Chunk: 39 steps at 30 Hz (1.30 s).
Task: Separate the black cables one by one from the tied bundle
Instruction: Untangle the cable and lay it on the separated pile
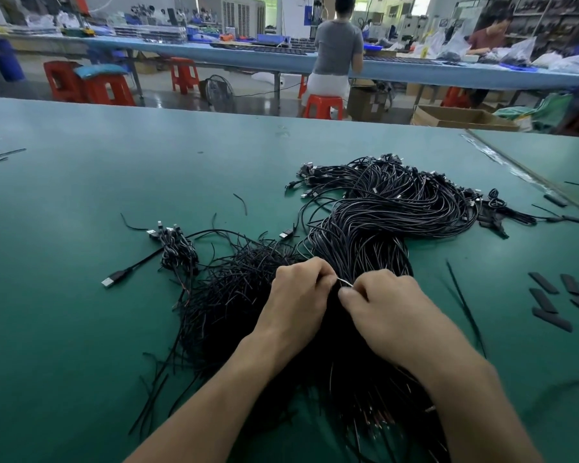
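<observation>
While both hands meet at the near middle of the table (81, 195), the bundle (381, 212) of black cables lies just beyond them. It snakes away to the far right, where its plugs fan out. The left hand (298, 289) has its fingers curled, with thumb and forefinger pinching one end of a thin pale tie (344, 282). The right hand (381, 305) pinches the other end the same way, the rest of its fingers folded in. The tie spans the small gap between the two hands, right at the waist of the bundle, so I judge the work to be at the untying step, not yet the drawing-out of single cables.

Little looks done. A small clump (178, 252) of cables with plugs sits apart to the left, with one long cable trailing from it, while the great mass is packed together. A heap of short offcuts (234, 289) lies left of the left hand, touching the bundle; whether they belong to the task I cannot tell. Nearly all the separating is left to do.
</observation>
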### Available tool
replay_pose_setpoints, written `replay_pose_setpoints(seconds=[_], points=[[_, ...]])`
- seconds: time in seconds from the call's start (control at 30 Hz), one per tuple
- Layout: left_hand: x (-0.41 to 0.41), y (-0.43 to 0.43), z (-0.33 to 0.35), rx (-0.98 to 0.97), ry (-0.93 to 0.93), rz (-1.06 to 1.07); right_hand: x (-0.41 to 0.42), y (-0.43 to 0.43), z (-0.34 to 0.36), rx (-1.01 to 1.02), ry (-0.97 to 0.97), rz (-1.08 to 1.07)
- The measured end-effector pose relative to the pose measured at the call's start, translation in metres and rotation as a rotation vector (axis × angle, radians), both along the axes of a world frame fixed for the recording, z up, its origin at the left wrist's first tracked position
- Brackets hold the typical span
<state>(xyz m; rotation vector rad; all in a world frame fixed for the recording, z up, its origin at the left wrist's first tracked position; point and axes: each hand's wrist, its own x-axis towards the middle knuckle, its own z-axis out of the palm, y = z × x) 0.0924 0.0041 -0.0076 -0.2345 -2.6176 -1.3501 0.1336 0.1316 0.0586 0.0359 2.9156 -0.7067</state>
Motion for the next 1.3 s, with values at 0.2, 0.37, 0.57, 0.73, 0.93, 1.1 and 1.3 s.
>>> replay_pose_setpoints(seconds=[0.2, 0.37, 0.57, 0.73, 0.93, 1.1, 1.3], points=[[0.002, -0.001, 0.001, -0.026, 0.028, -0.006, -0.009, -0.011, -0.030, 0.007, 0.092, -0.127], [0.002, 0.000, 0.001, -0.021, 0.020, -0.004, -0.008, -0.008, -0.023, -0.015, 0.102, -0.079], [0.003, -0.001, 0.001, 0.017, 0.039, -0.008, 0.011, 0.037, 0.040, -0.231, -0.237, 0.535], [0.004, 0.001, 0.001, 0.013, 0.048, -0.011, 0.010, 0.039, 0.032, -0.063, 0.008, 0.255], [0.006, 0.004, 0.006, -0.091, 0.167, -0.058, -0.008, 0.009, -0.010, -0.016, -0.003, -0.068], [0.009, 0.007, 0.007, -0.136, 0.153, -0.052, -0.009, -0.001, -0.018, -0.014, 0.175, -0.112], [0.009, 0.005, 0.003, -0.046, 0.149, -0.019, -0.009, 0.015, -0.006, -0.057, -0.019, 0.088]])
